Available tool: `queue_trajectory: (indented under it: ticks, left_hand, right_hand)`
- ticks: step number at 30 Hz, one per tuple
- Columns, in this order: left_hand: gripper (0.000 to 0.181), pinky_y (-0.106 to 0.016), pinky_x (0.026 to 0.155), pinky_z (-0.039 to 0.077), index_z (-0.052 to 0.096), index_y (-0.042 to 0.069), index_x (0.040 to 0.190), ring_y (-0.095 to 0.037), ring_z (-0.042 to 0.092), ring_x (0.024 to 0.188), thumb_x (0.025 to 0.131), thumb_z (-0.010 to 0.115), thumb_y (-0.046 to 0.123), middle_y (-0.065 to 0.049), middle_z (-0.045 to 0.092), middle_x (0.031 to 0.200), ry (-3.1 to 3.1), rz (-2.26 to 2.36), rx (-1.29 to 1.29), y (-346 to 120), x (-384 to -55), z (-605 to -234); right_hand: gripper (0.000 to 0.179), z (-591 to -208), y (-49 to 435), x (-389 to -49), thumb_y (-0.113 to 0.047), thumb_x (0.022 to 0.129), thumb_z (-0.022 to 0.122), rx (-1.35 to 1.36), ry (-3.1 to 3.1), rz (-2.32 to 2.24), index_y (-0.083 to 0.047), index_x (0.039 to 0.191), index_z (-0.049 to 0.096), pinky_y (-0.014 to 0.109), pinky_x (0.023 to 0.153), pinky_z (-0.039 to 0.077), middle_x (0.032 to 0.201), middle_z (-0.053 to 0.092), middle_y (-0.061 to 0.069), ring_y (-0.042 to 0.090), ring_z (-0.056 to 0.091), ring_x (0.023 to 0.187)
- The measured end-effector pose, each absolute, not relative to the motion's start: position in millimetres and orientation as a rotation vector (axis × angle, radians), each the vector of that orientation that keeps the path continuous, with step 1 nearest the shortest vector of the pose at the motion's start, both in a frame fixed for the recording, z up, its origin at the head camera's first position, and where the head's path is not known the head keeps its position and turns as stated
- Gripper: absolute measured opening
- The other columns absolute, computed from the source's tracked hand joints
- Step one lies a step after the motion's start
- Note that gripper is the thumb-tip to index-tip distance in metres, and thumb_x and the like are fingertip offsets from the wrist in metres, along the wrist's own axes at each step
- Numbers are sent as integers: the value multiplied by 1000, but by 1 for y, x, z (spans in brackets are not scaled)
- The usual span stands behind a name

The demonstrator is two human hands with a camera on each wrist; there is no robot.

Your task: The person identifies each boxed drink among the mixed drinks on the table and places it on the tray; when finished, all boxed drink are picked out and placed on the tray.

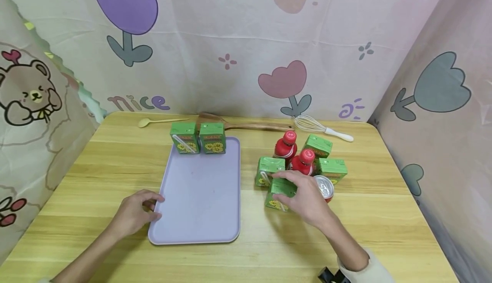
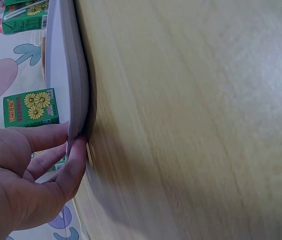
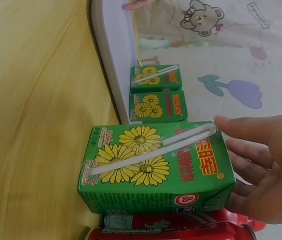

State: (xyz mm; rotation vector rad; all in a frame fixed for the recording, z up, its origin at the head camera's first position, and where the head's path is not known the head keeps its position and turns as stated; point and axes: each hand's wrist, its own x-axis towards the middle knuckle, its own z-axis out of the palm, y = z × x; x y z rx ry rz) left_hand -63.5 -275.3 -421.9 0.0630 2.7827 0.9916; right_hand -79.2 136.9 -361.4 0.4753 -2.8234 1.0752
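In the head view, the left hand [image 1: 132, 212] pinches the left rim of a lilac tray [image 1: 196, 197]; the left wrist view shows thumb and fingers on either side of that rim. Two green drink cartons [image 1: 185, 138] with yellow flowers stand side by side at the tray's far end. On the right, the right hand [image 1: 307, 195] holds a green drink carton [image 3: 153, 160] near its top, thumb at one corner and fingers behind. A straw is stuck across its front. Another green carton [image 1: 270, 172] stands just behind it; the palm side is partly hidden.
Two red bottles [image 1: 290, 144], more green cartons [image 1: 332, 169] and a can [image 1: 324, 187] cluster around the right hand. Along the back lie a yellow spoon [image 1: 144, 122], a wooden utensil [image 1: 253, 126] and a whisk [image 1: 313, 125]. A black object [image 1: 326, 275] sits at the front edge.
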Motion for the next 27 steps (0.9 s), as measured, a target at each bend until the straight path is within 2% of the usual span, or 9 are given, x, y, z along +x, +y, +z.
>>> queue_trajectory:
  ticks: [7, 13, 19, 27]
  left_hand:
    - [37, -19, 56, 47, 67, 1, 104, -20, 57, 85, 69, 78, 1, -14, 63, 107, 2789, 993, 63, -275, -63, -423]
    - [37, -19, 56, 48, 67, 1, 105, -19, 57, 86, 69, 78, 1, -14, 63, 107, 2787, 995, 54, -274, -63, -423]
    - [36, -20, 57, 49, 67, 2, 105, -19, 57, 86, 70, 77, 0, -13, 63, 107, 2786, 1002, 43, -274, -64, -424]
    - [36, -20, 57, 49, 67, 2, 105, -20, 57, 86, 70, 76, 1, -13, 63, 106, 2780, 1001, 46, -274, -65, -424]
  right_hand:
    - [44, -363, 136, -79, -11, 68, 84, 465, -2817, 1095, -11, 109, 69, 38, 86, 52, 110, 70, -1, 18, 63, 106]
    - [45, -366, 135, -79, -18, 69, 84, 453, -2820, 1104, -12, 111, 69, 35, 83, 51, 111, 69, 0, 16, 63, 105]
    - [44, -369, 132, -77, -24, 71, 83, 394, -2845, 1097, -13, 112, 69, 24, 70, 45, 112, 69, 2, 14, 60, 92]
    - [42, -380, 130, -70, -22, 69, 84, 262, -2748, 1181, -15, 108, 71, 24, 67, 47, 102, 72, 1, 13, 60, 81]
